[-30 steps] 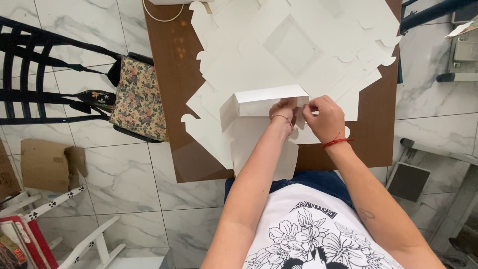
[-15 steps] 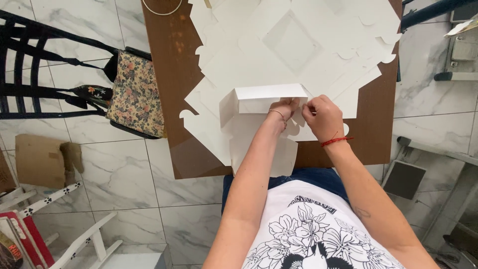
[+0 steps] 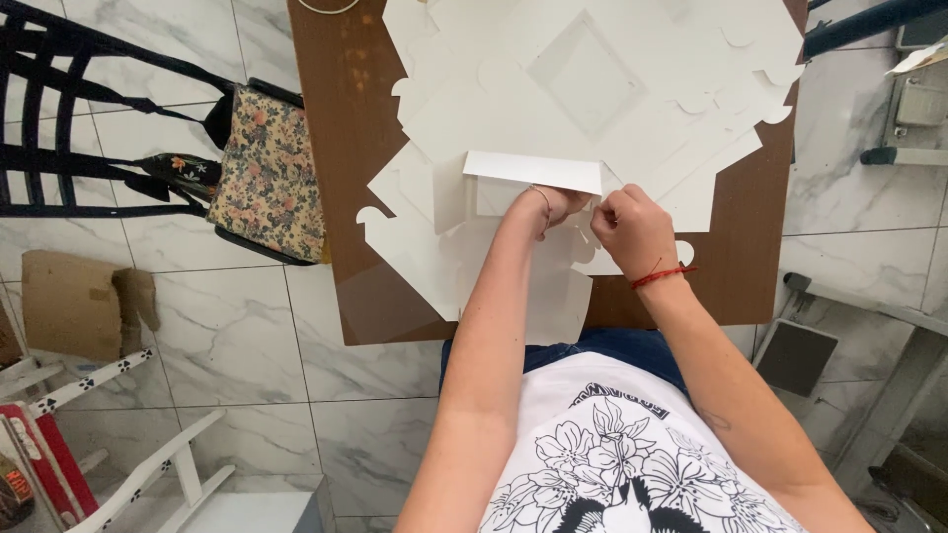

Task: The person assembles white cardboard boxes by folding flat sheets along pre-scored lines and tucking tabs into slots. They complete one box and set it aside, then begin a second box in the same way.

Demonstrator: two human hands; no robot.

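Here, two hands are folding a half-formed white cardboard box [image 3: 513, 212] at the near edge of a brown wooden table [image 3: 341, 118].

The left hand [image 3: 558, 205] and right hand [image 3: 632, 229] are both pinching its raised flap; fingertips are hiding behind card. Flat white die-cut blanks [image 3: 592, 69] are running off frame beyond.

Half-folded box: a white cardboard box blank [image 3: 513, 247] lies at the near middle of the brown bench [image 3: 346, 148], with one long flap standing up.
Hands on box: the left hand [image 3: 558, 205] and the right hand [image 3: 632, 232] pinch its right end.
Flat blanks: a pile of white die-cut box sheets [image 3: 592, 79] with scalloped tabs lies behind it.
Brown cardboard: a flattened brown piece [image 3: 84, 301] lies on the marble floor at left.
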